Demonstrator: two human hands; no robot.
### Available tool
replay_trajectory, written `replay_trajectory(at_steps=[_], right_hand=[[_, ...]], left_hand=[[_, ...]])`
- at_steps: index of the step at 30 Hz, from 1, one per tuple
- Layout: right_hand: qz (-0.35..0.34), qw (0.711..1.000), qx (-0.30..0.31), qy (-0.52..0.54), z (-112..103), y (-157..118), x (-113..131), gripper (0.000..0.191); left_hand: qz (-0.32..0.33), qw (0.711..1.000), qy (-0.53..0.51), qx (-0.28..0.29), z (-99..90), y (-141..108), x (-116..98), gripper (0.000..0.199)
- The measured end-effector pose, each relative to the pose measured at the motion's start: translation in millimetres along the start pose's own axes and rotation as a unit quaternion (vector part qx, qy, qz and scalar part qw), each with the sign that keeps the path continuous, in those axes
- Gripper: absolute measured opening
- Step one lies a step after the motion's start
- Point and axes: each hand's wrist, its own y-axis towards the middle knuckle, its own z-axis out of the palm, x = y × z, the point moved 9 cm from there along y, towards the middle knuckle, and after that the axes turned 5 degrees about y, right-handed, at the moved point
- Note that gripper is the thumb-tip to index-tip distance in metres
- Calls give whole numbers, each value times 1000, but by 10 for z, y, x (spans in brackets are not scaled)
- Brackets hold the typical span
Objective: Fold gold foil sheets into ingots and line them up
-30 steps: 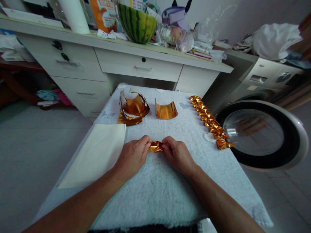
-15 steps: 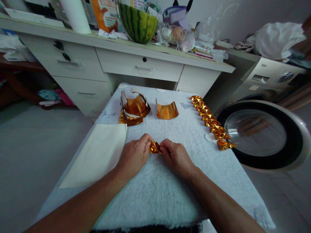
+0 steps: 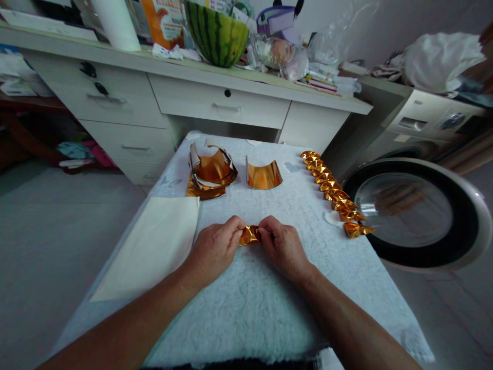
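Between both hands, low over the cloth-covered table, is a small folded piece of gold foil paper. My left hand pinches its left end with thumb and forefinger. At the right end, my right hand is closed on it the same way. Beyond the hands lie a single curved gold sheet and, to its left, a curled stack of gold foil sheets with pale backs. A row of folded gold foil pieces runs down the table's right side. The fingertips partly hide the held piece.
A pale paper sheet lies left on the blue-white tablecloth. A white desk stands behind, carrying a cut watermelon, a paper roll and bags. The round door of a washing machine hangs open at right.
Both hands have shifted slightly to the right. The held foil piece looks a little wider and flatter between the fingers. Other things stay put apart from a slight view shift.
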Motion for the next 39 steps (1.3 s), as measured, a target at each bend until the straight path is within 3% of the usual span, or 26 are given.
replay_trajectory(at_steps=[6,16,32,39], right_hand=[[-15,1000,-12,4,-14,3,25,15],[-30,999,-11,17,-20,3,36,13],[-53,998,5,26,20,-8,54,14],[-28,998,-43,32,-78,-13,-2,14]], left_hand=[[-25,1000,-12,1,-25,-4,23,19],[-5,999,-21,38,88,-18,5,27],[-19,998,-59,20,50,-3,7,25],[-18,999,-37,26,66,-6,-18,23]])
